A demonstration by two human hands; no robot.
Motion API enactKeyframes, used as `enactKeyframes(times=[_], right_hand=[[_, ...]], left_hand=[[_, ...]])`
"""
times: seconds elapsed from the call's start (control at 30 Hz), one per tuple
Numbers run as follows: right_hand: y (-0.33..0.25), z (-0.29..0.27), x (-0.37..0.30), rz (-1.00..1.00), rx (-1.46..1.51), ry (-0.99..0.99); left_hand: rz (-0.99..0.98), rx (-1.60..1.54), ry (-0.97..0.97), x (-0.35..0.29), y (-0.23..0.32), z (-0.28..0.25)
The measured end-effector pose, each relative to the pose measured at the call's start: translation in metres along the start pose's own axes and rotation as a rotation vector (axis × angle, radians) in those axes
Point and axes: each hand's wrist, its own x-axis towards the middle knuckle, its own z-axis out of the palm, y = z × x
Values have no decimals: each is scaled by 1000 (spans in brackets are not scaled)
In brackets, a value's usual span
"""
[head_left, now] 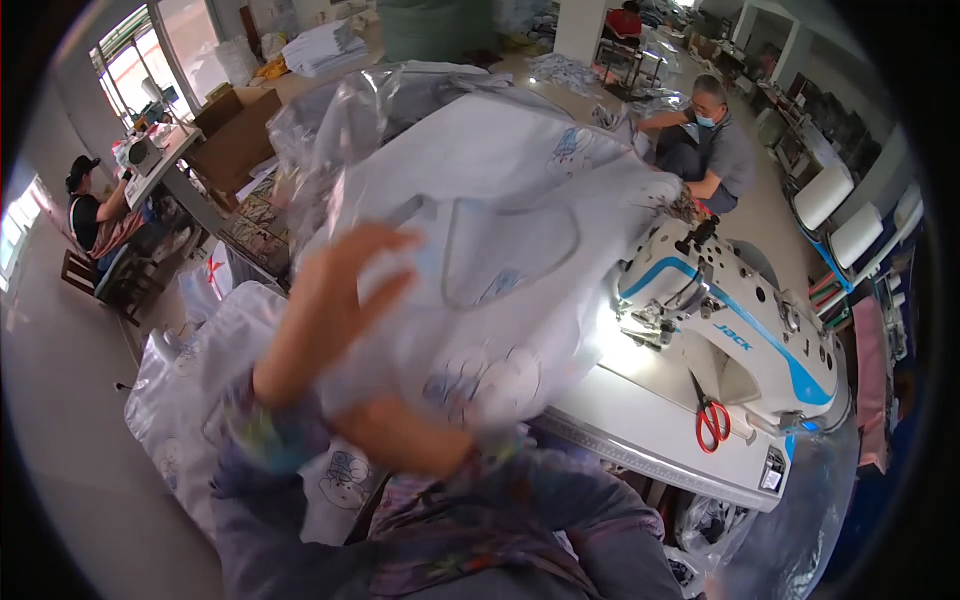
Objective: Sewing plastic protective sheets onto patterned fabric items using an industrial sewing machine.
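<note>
My left hand point(345, 290) is raised over the left part of a pale garment point(520, 235), blurred by motion. Its thumb and fingers are apart, and nothing shows between them. The garment has a grey-edged neckline and printed cartoon figures, and it spreads across the table toward the sewing machine. My right hand point(395, 430) reaches leftward, low in front of me, and passes beneath my left wrist. Its fingers are hidden there, so whether it grips any cloth cannot be made out. More printed pale fabric point(190, 400) hangs down on my left.
A white and blue sewing machine point(740, 330) stands on the right, its lamp lit. Red-handled scissors point(711, 425) lie on its table point(650, 440). Clear plastic wrap point(330, 130) bunches behind the garment. One person point(715, 150) crouches beyond the machine; another point(105, 215) sits far left.
</note>
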Motion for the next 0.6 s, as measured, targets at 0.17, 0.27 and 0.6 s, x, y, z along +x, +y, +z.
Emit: enactKeyframes(times=[0.17, 0.27, 0.6], right_hand=[[-73, 64, -97, -74, 64, -342], [-73, 40, -145, 4, 215, -344], [-86, -35, -287, 1410, 769, 795]], left_hand=[[-143, 602, 114, -13, -149, 62], [-482, 667, 56, -26, -168, 85], [-1087, 222, 410, -250, -195, -115]])
